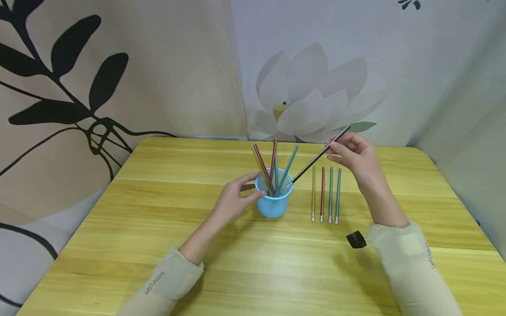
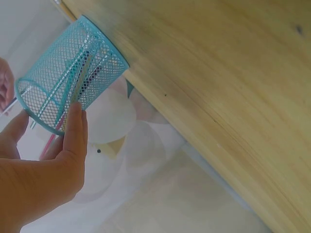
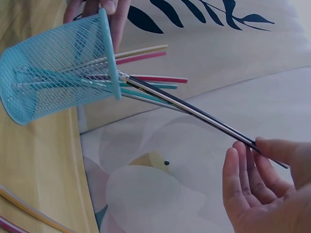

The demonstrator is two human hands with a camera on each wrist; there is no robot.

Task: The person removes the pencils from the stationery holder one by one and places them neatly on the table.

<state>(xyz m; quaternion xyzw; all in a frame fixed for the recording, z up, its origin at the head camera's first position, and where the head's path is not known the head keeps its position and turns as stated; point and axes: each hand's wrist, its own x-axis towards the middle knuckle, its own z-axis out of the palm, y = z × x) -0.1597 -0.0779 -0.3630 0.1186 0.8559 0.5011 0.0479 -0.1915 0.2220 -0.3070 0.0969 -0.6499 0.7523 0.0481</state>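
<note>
A light-blue mesh pencil cup (image 1: 273, 205) stands upright on the table, with several yellow, red and teal pencils (image 1: 292, 160) leaning in it. Thumb and fingers of my left hand (image 1: 233, 199) hold the cup from its left side, close to the rim. My right hand (image 1: 361, 162) pinches a black striped pencil (image 1: 320, 156) near its upper end, between thumb and fingertips. That pencil slants down to the left, its metal-banded end at the right of the cup's mouth. In the right wrist view, this end (image 3: 125, 76) overlaps the rim.
Right of the cup, several pencils lie side by side on the wooden table (image 1: 158, 219): a yellow one (image 1: 314, 193), a red one (image 1: 322, 193) and teal ones (image 1: 330, 193). A patterned backdrop (image 1: 189, 79) rises behind the table. A small black square (image 1: 356, 239) sits by the right cuff.
</note>
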